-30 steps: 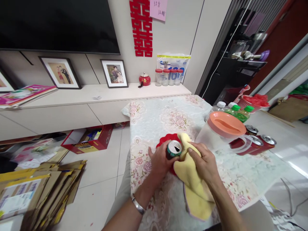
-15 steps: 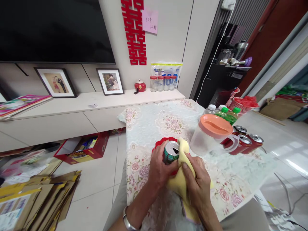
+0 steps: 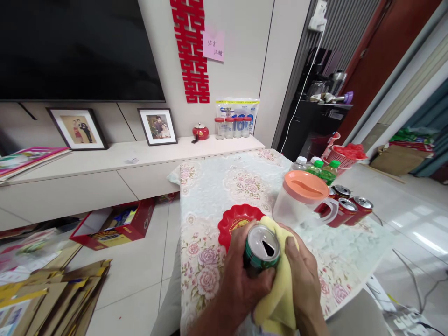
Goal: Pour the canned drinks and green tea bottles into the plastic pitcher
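My left hand (image 3: 241, 275) is wrapped round a green drink can (image 3: 262, 247), whose opened silver top tilts toward me. A yellow cloth (image 3: 282, 275) lies against the can's right side, gripped by my right hand (image 3: 303, 275) and pressed to the can. Just beyond the can, a red scalloped plate (image 3: 231, 219) with a gold pattern rests on the flowered tablecloth (image 3: 206, 266). The lower part of the can is hidden by my fingers and the cloth.
A clear pitcher (image 3: 292, 205) with an orange lid (image 3: 306, 185) stands right of the plate. Behind it are several red cans (image 3: 360, 210) and green-capped bottles (image 3: 327, 172). A low cabinet (image 3: 150, 154) runs along the wall; flattened cardboard (image 3: 70, 289) lies on the floor at left.
Both hands have drawn the can and cloth nearer to me, uncovering more of the red plate. The cloth now lies along the can's right side. The camera view has shifted slightly.
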`<state>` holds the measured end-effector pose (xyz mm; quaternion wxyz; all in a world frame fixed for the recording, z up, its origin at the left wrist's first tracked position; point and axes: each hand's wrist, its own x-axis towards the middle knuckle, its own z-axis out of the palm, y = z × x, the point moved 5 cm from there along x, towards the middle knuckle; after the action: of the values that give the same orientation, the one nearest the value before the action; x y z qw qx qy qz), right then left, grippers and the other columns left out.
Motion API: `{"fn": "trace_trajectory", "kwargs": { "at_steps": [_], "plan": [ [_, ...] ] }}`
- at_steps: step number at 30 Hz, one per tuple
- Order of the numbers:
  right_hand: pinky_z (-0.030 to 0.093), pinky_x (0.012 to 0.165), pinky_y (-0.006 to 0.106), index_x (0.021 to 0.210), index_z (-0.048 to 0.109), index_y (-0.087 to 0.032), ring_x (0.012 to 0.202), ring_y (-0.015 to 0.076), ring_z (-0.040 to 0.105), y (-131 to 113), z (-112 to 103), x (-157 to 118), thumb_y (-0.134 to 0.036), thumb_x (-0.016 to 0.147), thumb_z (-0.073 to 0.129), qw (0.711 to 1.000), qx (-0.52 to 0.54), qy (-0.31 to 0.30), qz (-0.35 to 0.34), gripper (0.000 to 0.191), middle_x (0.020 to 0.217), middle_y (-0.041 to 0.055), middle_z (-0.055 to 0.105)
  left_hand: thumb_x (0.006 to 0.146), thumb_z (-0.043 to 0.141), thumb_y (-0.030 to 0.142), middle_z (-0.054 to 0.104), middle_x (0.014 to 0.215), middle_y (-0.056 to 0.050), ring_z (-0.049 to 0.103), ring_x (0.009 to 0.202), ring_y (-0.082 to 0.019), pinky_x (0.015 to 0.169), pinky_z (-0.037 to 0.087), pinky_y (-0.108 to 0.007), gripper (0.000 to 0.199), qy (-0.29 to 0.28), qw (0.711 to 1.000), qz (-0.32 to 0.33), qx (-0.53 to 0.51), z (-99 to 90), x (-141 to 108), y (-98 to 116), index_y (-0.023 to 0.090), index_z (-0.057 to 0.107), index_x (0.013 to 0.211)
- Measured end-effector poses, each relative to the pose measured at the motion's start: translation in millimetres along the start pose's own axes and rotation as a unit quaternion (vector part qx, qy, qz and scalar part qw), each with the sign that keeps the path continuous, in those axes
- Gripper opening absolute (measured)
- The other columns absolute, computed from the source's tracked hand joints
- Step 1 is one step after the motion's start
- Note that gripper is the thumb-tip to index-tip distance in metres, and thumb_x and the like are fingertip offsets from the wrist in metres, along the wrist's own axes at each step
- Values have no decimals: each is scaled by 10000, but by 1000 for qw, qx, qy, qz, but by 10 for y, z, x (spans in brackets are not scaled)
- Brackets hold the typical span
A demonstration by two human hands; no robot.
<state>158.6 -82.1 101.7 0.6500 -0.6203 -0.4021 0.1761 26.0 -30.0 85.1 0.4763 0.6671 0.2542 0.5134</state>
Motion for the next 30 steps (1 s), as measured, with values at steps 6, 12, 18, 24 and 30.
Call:
{"fn": "trace_trajectory", "kwargs": {
  "at_steps": [6, 12, 18, 24, 30],
  "plan": [
    [590, 810, 343, 1144, 782, -156, 894, 245, 697, 180, -1, -101, -738, 962, 554, 994, 18, -3, 106, 650, 940, 92, 759, 812, 701, 207, 612, 1404, -101, 624, 1302, -338, 1123, 512, -532, 764, -11, 999, 7, 45, -43, -46, 53, 299, 456, 1529],
    [561, 965, 371, 1284, 721, -167, 1110, 271, 687, 240, 101, -464, -745, 975, 530, 992, 8, 20, 125, 683, 1219, 114, 731, 876, 720, 323, 609, 1461, -136, 594, 1366, -370, 1154, 501, -544, 699, 7, 999, -32, 37, -118, -43, 72, 253, 463, 1522],
    [398, 1213, 442, 1456, 593, -181, 1439, 282, 505, 68, 210, -784, -568, 1083, 436, 992, -77, 98, 1, 560, 1546, 123, 531, 852, 770, 388, 627, 1412, -137, 654, 1251, -346, 1078, 536, -529, 746, -2, 997, -72, 1, -133, -92, 15, 252, 426, 1500],
    [440, 1198, 495, 1451, 631, -204, 1476, 337, 484, 84, 90, -673, -572, 1067, 448, 995, -85, 51, -16, 563, 1559, 122, 537, 830, 811, 581, 697, 1149, -75, 680, 988, -271, 862, 588, -413, 685, -13, 996, -72, -52, -143, -106, 53, 260, 533, 1368],
    [581, 983, 393, 1232, 773, -180, 1147, 292, 690, 181, 63, -373, -721, 955, 584, 993, 14, -45, 107, 637, 1214, 121, 745, 849, 790, 568, 698, 1209, -97, 679, 1066, -315, 914, 558, -466, 601, 1, 999, -45, 0, -203, -122, 78, 273, 587, 1332]
  ]
}}
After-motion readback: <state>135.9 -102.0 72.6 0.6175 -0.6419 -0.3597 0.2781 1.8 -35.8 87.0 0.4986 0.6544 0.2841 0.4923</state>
